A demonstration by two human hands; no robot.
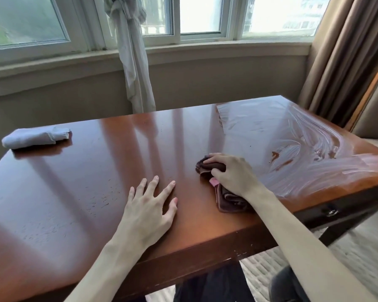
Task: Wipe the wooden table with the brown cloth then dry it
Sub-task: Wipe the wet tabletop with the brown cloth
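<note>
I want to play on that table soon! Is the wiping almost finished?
Not yet. The right end of the wooden table shows wet streaks, so that part looks wiped. The right hand grips the brown cloth near the middle, while the left hand rests flat on the wood. The left half looks unwiped, and drying is not begun: the grey cloth lies untouched at the far left.

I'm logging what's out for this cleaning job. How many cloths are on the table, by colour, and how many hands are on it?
Brown cloth: 1, gripped by the right hand
Grey cloth: 1, folded at the far left of the table
Hands on the table: 2, the left hand lying flat
Total: 2 cloths, 2 hands
</note>
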